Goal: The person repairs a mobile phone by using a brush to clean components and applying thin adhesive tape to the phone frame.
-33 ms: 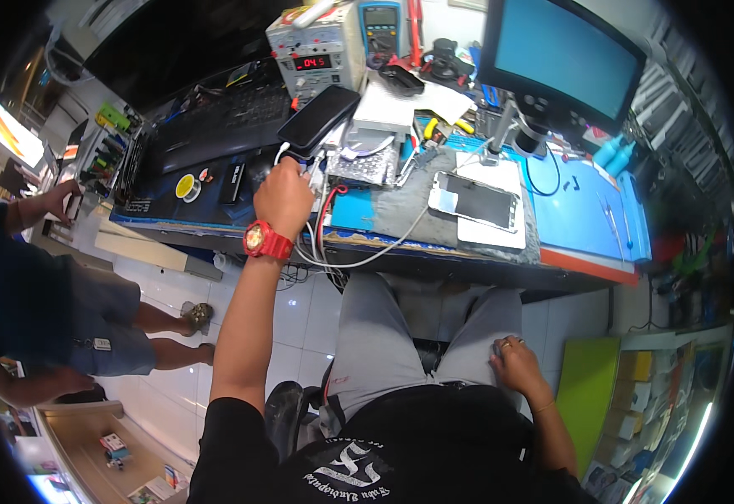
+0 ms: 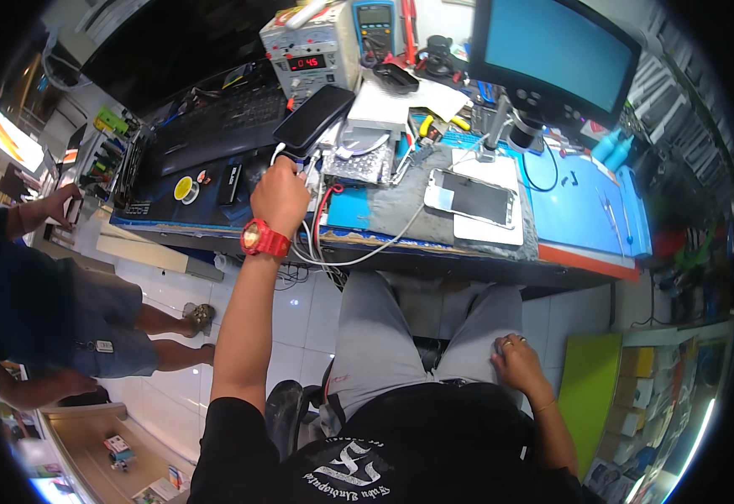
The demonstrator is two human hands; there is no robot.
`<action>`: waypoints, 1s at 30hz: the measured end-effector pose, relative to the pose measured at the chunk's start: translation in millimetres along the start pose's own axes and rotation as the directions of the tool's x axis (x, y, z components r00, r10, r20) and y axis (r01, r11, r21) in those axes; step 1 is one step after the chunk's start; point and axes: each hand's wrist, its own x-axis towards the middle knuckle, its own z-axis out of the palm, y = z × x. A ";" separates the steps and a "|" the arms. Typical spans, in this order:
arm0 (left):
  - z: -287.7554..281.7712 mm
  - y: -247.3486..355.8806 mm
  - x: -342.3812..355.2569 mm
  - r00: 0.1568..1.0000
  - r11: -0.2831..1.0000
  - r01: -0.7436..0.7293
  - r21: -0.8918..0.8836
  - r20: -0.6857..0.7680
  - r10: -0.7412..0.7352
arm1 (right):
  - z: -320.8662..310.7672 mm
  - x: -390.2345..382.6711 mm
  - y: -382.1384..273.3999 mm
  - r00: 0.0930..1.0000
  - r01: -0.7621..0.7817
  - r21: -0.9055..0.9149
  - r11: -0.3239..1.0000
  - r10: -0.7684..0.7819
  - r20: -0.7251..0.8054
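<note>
View shifted slightly; left hand (image 2: 280, 195) still at black phone (image 2: 314, 118), right hand (image 2: 516, 361) on thigh (image 2: 480, 332); grips unclear.

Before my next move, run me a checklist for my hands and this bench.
1. Left hand at the lower end of the black phone: ok.
2. Left grip firm: cannot tell, fingertips hidden.
3. White plug fully seated in the black phone: cannot tell.
4. Right hand clear of the bench: ok, resting on the right thigh.
5. White-framed phone clear of cables: not ok, a white cable runs to its left edge.
6. Power supply display lit: ok.
</note>
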 end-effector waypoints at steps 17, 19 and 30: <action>22.7 9.0 9.7 0.979 0.955 -0.007 -0.295 -0.197 -0.053 | 0.2 -1.6 10.0 0.998 -0.014 0.015 1.000 0.015 -0.063; 22.6 10.0 10.3 0.979 0.956 -0.005 -0.292 -0.197 -0.055 | 2.4 -1.2 10.0 0.996 -0.004 0.014 1.000 0.005 -0.087; 23.9 15.7 9.9 0.962 0.936 0.003 -0.352 -0.254 -0.099 | 5.5 4.0 8.0 0.999 -0.039 -0.017 0.999 0.038 -0.036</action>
